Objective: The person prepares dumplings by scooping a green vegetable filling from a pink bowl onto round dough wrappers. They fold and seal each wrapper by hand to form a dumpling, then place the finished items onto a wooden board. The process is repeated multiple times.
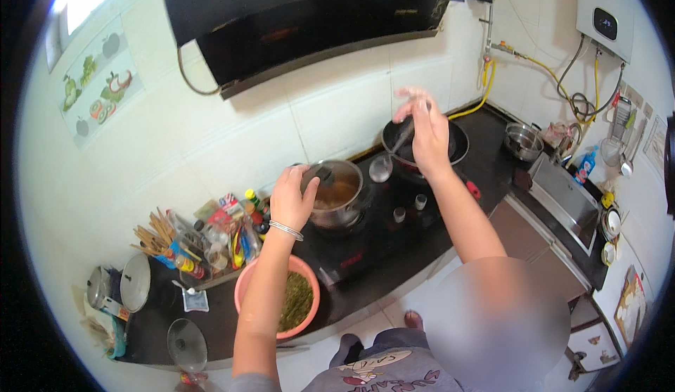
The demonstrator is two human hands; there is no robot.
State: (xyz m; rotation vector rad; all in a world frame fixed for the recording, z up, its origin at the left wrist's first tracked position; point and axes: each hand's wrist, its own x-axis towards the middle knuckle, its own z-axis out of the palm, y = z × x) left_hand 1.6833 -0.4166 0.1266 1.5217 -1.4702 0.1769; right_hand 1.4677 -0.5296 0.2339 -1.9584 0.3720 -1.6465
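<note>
A steel pot [336, 217] with brownish contents sits at the left of the black cooktop. My left hand [290, 198] is over its left side, thumb and fingers curled at a black knob [323, 175] that looks like a glass lid's; the lid's outline is hard to see. My right hand [430, 135] is raised over the dark frying pan [457, 142], its fingers closed round a metal ladle [380, 169]. The ladle slants down to the left, its bowl between pan and pot. Below my left forearm a pink basin [316, 306] holds chopped greens.
Bottles and chopsticks [158, 236] crowd the counter left of the pot. A glass lid [187, 345] lies near the counter's left end. The range hood [316, 33] hangs above. At right are a steel bowl [523, 142] and the sink [566, 198].
</note>
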